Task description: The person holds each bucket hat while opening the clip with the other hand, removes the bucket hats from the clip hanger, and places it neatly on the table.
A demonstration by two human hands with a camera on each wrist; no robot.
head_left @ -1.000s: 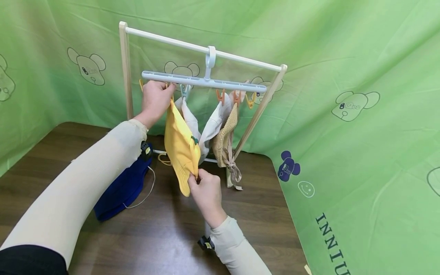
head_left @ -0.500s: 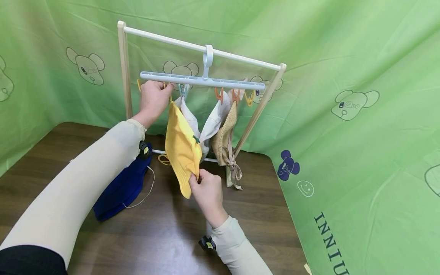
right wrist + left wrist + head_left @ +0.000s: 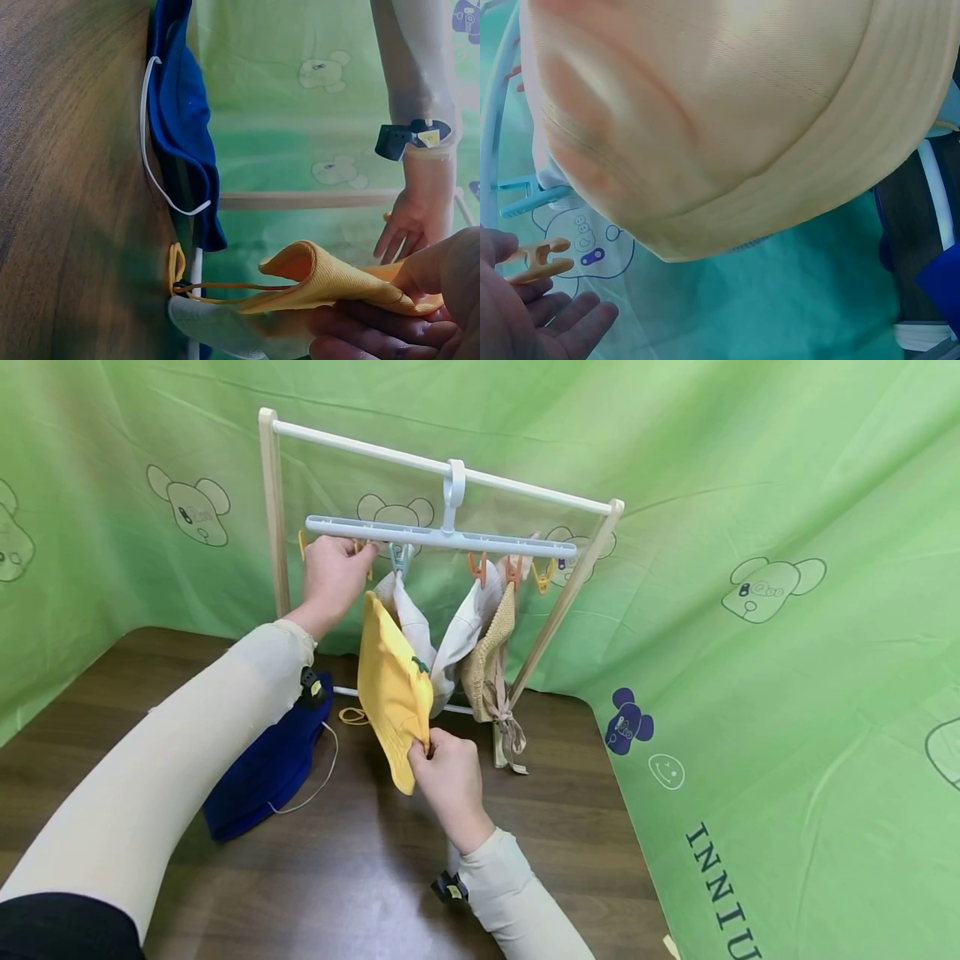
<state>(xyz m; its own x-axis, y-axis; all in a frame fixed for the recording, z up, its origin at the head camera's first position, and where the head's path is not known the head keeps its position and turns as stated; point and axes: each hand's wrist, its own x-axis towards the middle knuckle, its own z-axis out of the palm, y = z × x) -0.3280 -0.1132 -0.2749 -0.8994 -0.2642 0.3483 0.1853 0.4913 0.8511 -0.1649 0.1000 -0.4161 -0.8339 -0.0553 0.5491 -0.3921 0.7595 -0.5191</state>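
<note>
My right hand (image 3: 452, 777) pinches the brim of a yellow sun hat (image 3: 392, 685), which hangs down in front of the rack with its cord dangling behind it. My left hand (image 3: 333, 578) is up at the left part of a light blue clip hanger (image 3: 442, 537). Between its thumb and fingers it squeezes a yellow clothespin (image 3: 544, 260), whose jaws stand apart with no cloth in them. The hat's upper edge is a little below that clothespin. Beside it, a white hat (image 3: 457, 635) and a woven straw hat (image 3: 487, 660) hang from the hanger's clothespins.
The hanger hooks over the white rod (image 3: 360, 446) of a small wooden rack. A dark blue hat (image 3: 262, 768) with a white cord lies on the wooden table (image 3: 315, 893) at left. An unused yellow clothespin (image 3: 543, 578) hangs at the hanger's right end. Green cloth surrounds the table.
The yellow hat's upper edge has come away from the clothespin and dropped slightly, with the right hand still on the brim. My left hand stays at the clothespin.
</note>
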